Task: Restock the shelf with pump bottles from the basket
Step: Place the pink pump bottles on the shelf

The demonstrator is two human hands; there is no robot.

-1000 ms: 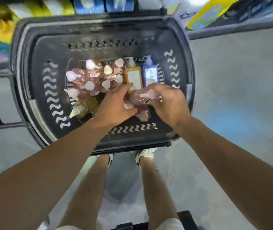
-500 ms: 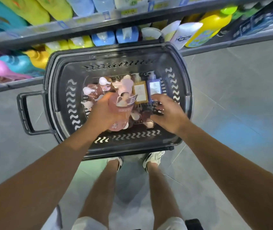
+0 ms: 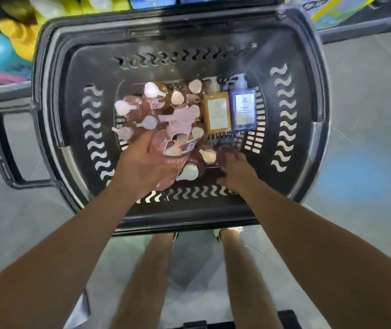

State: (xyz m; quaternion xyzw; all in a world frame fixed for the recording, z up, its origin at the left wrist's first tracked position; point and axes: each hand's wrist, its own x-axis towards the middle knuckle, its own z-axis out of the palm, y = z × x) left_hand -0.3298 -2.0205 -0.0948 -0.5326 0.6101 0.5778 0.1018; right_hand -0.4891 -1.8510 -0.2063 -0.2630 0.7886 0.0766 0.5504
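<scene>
While the left hand [image 3: 142,167] already has one pink pump bottle [image 3: 175,141] up off the pile, fingers curled round its body, right hand [image 3: 236,173] has dropped lower into the basket [image 3: 54,119] than half a second ago. Its fingers are down among the bottles at the near right and mostly hidden, so can't tell if they've closed on anything. Reads as: one bottle secured, second pick underway. Remaining pink pump bottles [image 3: 140,108] cluster left-centre on the basket floor; amber bottle [image 3: 216,112] and blue bottle [image 3: 243,109] lie touching side by side at the right. Basket walls are tall all round, so lift straight up before moving out. Shelf [image 3: 360,27] sits just beyond the far rim, stock blurred. Basket handle [image 3: 2,143] sticks out left; floor [image 3: 368,143] on the right is open.
</scene>
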